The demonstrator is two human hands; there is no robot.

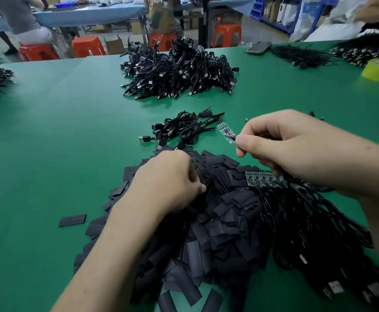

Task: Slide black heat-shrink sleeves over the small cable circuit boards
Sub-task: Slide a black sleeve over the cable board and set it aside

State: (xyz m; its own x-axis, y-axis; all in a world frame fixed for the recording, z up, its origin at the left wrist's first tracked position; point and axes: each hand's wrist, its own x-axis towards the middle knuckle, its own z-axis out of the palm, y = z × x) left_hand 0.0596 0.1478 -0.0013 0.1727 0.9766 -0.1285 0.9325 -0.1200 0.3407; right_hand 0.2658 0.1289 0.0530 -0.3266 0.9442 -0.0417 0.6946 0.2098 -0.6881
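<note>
- The heap of flat black heat-shrink sleeves lies directly under the left hand and down-left of the right hand; a single sleeve is best separated and its mouth squeezed open.
- The bundle of black cables is spread beneath the right wrist.
- The left hand's fingers are curled into the heap; whether a sleeve is gripped cannot be told.
- The small green circuit board is pinched at its wired end by the right hand and juts out just left of the fingertips. It is best kept level, with its free end offered to the sleeve.

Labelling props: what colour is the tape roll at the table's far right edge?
Yellow-green tape roll, seen best in the head view.
</note>
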